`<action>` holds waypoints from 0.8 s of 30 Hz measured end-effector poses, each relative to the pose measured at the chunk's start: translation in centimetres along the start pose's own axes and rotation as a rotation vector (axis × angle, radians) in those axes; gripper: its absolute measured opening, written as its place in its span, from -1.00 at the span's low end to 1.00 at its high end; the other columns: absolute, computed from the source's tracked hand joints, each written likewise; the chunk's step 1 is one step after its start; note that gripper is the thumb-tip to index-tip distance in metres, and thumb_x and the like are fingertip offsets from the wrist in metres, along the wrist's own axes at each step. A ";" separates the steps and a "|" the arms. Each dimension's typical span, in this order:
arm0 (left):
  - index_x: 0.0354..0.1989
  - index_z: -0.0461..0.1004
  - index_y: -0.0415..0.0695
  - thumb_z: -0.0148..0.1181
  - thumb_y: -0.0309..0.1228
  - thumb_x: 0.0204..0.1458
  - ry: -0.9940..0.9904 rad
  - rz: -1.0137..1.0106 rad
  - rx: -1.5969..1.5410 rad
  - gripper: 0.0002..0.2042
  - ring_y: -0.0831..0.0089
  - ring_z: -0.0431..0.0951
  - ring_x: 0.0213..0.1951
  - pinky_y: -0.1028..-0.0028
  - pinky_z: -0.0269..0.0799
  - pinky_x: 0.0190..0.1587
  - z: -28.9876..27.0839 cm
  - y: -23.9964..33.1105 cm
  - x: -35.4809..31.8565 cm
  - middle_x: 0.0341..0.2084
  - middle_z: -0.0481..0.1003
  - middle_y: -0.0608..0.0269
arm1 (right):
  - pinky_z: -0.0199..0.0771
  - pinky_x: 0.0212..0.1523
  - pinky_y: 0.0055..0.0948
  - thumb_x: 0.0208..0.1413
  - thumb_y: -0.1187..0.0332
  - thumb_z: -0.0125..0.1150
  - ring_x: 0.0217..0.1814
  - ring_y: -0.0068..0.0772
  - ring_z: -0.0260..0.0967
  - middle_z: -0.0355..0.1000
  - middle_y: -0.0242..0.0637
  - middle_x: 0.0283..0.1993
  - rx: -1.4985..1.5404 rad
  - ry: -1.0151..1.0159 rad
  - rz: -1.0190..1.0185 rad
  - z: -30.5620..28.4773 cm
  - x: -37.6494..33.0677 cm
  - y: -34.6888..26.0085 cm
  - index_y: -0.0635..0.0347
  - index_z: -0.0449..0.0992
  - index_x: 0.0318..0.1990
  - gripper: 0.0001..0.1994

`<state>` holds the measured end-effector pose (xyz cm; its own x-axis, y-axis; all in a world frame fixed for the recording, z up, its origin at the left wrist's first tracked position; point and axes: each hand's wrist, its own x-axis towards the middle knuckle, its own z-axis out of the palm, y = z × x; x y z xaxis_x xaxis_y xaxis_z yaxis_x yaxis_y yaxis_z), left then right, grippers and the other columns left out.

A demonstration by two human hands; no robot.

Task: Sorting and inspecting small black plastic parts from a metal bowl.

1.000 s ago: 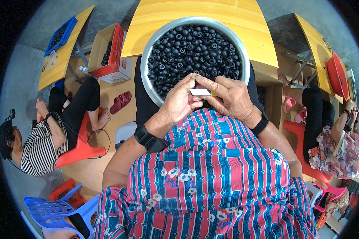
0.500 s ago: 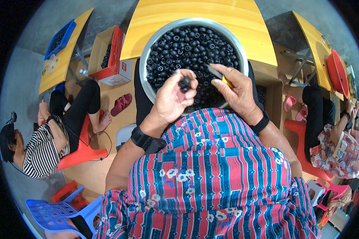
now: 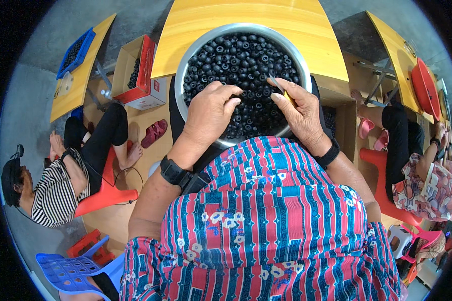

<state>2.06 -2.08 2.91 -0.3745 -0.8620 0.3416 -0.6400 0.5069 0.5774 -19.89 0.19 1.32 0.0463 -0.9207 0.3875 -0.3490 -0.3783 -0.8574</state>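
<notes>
A wide metal basin [image 3: 185,109] in front of me is full of small, round black pieces [image 3: 246,55], many with a ring-shaped hollow on top. Over its left part is my left hand [image 3: 212,111], palm down, its thumb and forefinger bent toward each other. Whether a piece sits between those fingertips cannot be made out against the black heap. My right hand [image 3: 301,113], above the basin's right side, is closed around a small knife [image 3: 287,96] with a yellow handle. Its short blade points up and left over the pieces.
The basin meets a yellow wooden table [image 3: 251,12]. On the left are a red-and-white carton [image 3: 148,75], a maroon sandal [image 3: 154,132] and a seated person in stripes [image 3: 60,193]. Another person [image 3: 422,183] sits at right, near a red basin [image 3: 425,89]. A blue chair [image 3: 75,266] stands lower left.
My left hand has turned from palm up, with a black piece in its fingers, to palm down over the heap. The right hand with the knife has shifted only slightly.
</notes>
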 end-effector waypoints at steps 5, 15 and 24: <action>-0.23 0.54 -0.12 0.30 -0.39 -0.09 -0.049 0.037 0.224 -0.78 0.11 0.53 -0.31 0.27 0.45 -0.24 0.1 0.1 1.2 -0.40 0.47 0.10 | 0.45 0.01 -0.39 0.08 0.33 0.26 -0.04 -0.24 0.51 0.53 -0.02 -0.09 0.012 -0.015 0.014 0.0 0.0 -0.5 0.31 0.53 -0.04 -0.68; -0.35 0.55 -0.12 0.33 -0.38 -0.14 -0.138 0.077 0.282 -0.82 0.12 0.53 -0.30 0.27 0.46 -0.24 1.2 0.2 1.8 -0.42 0.46 0.13 | 0.43 0.04 -0.47 0.15 0.39 0.21 0.01 -0.43 0.45 0.52 -0.17 -0.01 -0.054 -0.084 0.043 -0.5 -0.1 -0.5 0.23 0.51 0.05 -0.69; -0.33 0.51 -0.21 0.30 -0.54 -0.12 -0.100 -0.071 -0.215 -0.84 0.50 0.42 -0.48 0.51 0.36 -0.36 0.4 0.1 1.2 -0.53 0.42 0.28 | 0.44 -0.03 -0.43 0.03 0.41 0.31 -0.09 -0.30 0.50 0.54 -0.08 -0.15 0.030 -0.043 0.034 0.3 -0.1 -0.1 0.30 0.55 -0.10 -0.72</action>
<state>1.32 -3.08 3.10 -0.4047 -0.8862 0.2256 -0.5137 0.4244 0.7456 -19.59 0.33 1.29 0.0754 -0.9361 0.3436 -0.3229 -0.3489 -0.8798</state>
